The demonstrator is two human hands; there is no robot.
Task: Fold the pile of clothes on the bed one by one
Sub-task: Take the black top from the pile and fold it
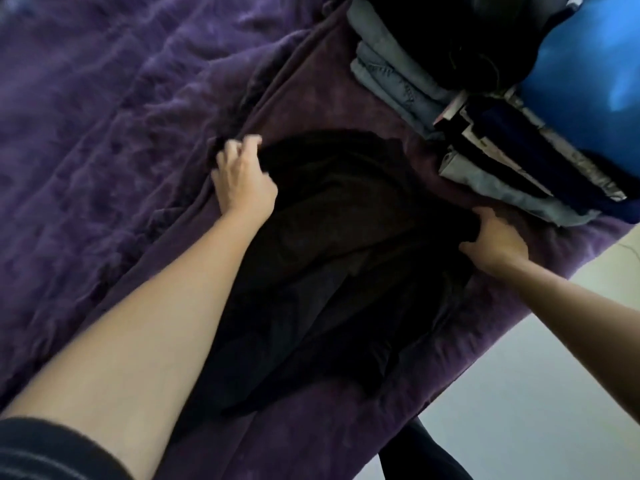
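A black garment [332, 244] lies spread along the purple bed cover [104, 133], running from the middle of the view down toward me. My left hand [242, 178] grips its far left corner with curled fingers. My right hand [495, 240] grips the garment's right edge, close to the folded stacks. The dark cloth hides its own folds and seams.
Folded clothes sit at the upper right: a stack of jeans [391, 71] and a second stack of grey, dark blue and white pieces [512, 174]. A bright blue item [588, 71] and a black heap [450, 36] lie behind them. The bed edge meets pale floor [519, 393] at lower right.
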